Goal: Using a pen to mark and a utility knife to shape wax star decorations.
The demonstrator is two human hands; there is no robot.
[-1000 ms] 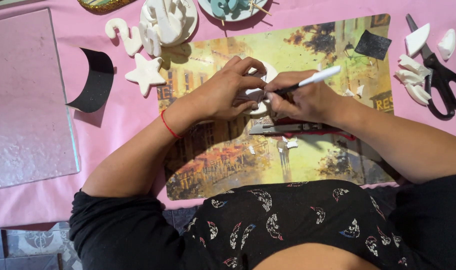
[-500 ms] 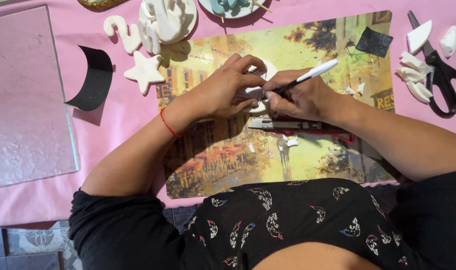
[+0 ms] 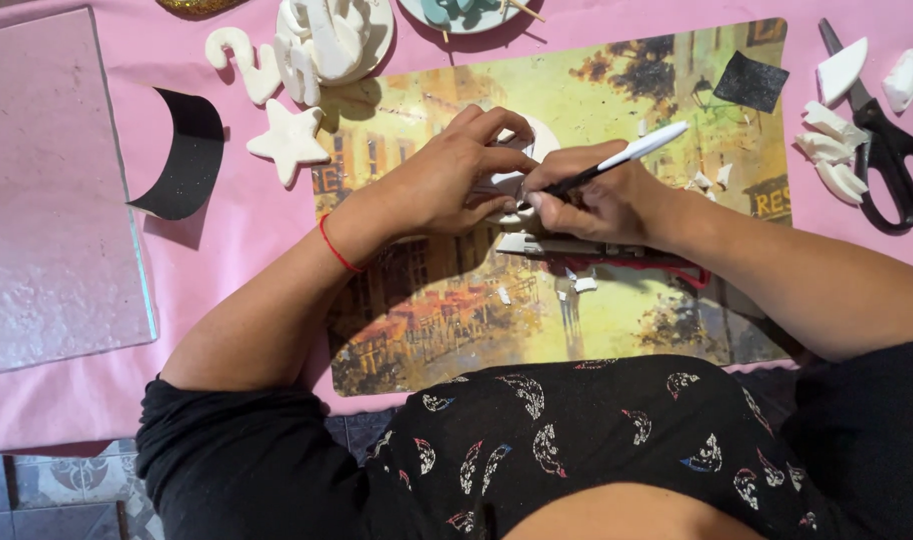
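Left fingers: the left hand point(image 3: 447, 185) is curled narrow around a small white piece point(image 3: 522, 165), pinning it flat on the mat; most of the piece is hidden under the fingers.
Right fingers: the right hand point(image 3: 602, 200) is closed in a writing grip on a white pen point(image 3: 627, 158), its dark tip down at the edge of the white piece, its barrel slanting up and to the right.
White piece: it lies on the picture placemat point(image 3: 677, 330), between the two hands. It looks light, stiff and crumbly, likely to snap or dent if squeezed, so it is best held by its flat faces near the rim, with gentle pressure.
Just below the hands: a craft knife point(image 3: 597, 250) with a red body lies on the placemat, small white offcuts point(image 3: 582, 285) scattered beside it.
Further out, left: a white star point(image 3: 289, 140), a curved black strip point(image 3: 182, 155) and a clear textured sheet point(image 3: 52, 190).
Further out, right: a black square point(image 3: 750, 82), black scissors point(image 3: 882, 140) and white scraps point(image 3: 827, 145).
Underneath: a table under pink cloth point(image 3: 247, 250).
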